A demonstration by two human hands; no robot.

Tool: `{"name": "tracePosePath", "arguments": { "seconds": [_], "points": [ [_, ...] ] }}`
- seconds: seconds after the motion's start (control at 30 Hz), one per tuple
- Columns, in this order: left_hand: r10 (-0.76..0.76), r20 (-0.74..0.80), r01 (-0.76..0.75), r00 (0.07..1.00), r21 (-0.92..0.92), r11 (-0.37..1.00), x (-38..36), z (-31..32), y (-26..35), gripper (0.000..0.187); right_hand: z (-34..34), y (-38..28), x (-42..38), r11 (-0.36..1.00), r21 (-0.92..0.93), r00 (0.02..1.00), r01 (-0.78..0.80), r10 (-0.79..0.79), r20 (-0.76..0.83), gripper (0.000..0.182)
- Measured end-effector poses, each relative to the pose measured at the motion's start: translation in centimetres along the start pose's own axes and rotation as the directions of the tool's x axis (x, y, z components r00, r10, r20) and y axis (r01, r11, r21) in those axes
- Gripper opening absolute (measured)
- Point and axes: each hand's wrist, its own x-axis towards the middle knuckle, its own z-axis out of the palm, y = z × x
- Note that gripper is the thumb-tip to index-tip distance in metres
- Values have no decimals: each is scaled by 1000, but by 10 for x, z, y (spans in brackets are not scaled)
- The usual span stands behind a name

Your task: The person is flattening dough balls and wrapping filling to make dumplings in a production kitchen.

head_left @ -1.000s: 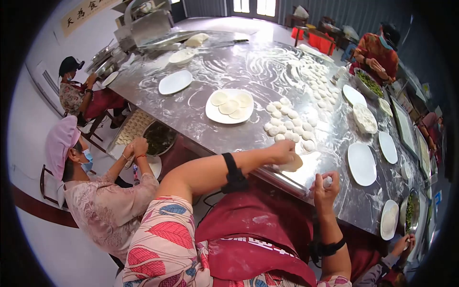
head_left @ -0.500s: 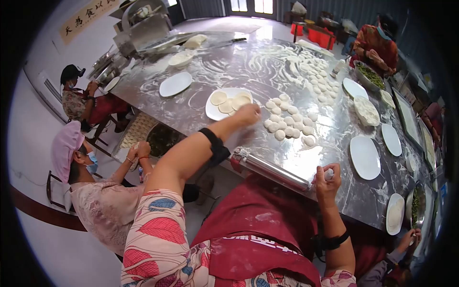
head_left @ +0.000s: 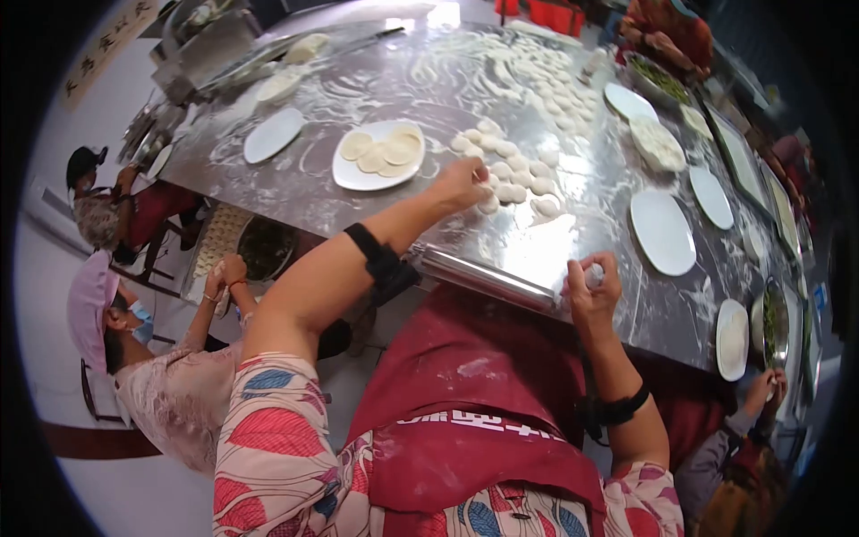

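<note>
My left hand (head_left: 460,186) is at the left edge of a cluster of small round dough pieces (head_left: 516,176), its fingers pinched together; whatever they hold is hidden. My right hand (head_left: 594,294) is closed round the handle at the right end of a shiny metal rolling pin (head_left: 488,277), which lies along the near table edge. Left of the cluster, a white square plate (head_left: 376,181) bears several flat round wrappers (head_left: 394,152).
The floured metal table (head_left: 394,224) also bears empty white plates (head_left: 662,233), more dough pieces (head_left: 555,89), a bowl of flour (head_left: 658,145) and a bowl of green filling (head_left: 656,80). A co-worker in a pink cap (head_left: 88,309) sits at left; other people are around the table.
My left hand has moved from beside the wrapper plate to the dough cluster. My right hand stays at the rolling pin's handle. The camera view has shifted, so the table appears higher.
</note>
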Motion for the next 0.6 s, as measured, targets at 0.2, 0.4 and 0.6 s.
{"name": "tracePosePath", "arguments": {
  "seconds": [0.2,0.4,0.6],
  "points": [
    [46,276,-104,960,200,974,-15,41,27,13,1,5,11,1000,-17,1000,26,-26,17,18],
    [-55,296,-30,954,277,961,-10,44,38,16,17,43,84,927,-302,969,224,-245,-32,18],
    [-17,339,-46,941,176,983,-10,38,30,9,4,23,47,978,-194,996,79,-86,-25,17]
  ]
}}
